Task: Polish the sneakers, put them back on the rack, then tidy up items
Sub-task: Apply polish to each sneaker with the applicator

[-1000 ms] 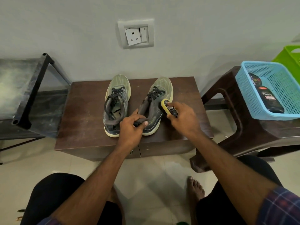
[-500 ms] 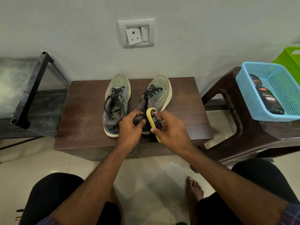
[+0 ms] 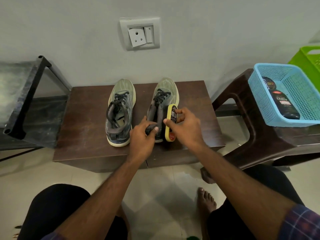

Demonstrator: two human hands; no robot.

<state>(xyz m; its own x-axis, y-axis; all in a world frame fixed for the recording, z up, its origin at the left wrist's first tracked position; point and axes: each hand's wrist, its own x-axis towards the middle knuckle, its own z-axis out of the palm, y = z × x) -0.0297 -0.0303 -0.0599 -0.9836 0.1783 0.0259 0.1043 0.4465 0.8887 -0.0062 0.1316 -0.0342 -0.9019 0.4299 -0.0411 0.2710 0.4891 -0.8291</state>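
At the far left stands a dark metal shoe rack (image 3: 26, 99), beside a low brown wooden table (image 3: 83, 122). On the table two grey-green sneakers sit side by side, toes toward the wall. The left sneaker (image 3: 119, 111) rests alone, laces loose. The left hand (image 3: 141, 135) pinches the heel collar of the right sneaker (image 3: 163, 96), thumb and fingers curled round the dark fabric. Just right of it, the right hand (image 3: 186, 127) grips a yellow shoe-shine sponge (image 3: 170, 122), its edge pressed against the right sneaker's outer side, fingers wrapped over its dark labelled back. Farther right, a brown plastic stool (image 3: 256, 135) carries a blue plastic basket (image 3: 259, 89) with a black polish bottle (image 3: 284, 106) lying inside. A green basket (image 3: 306, 58) shows at the right edge.
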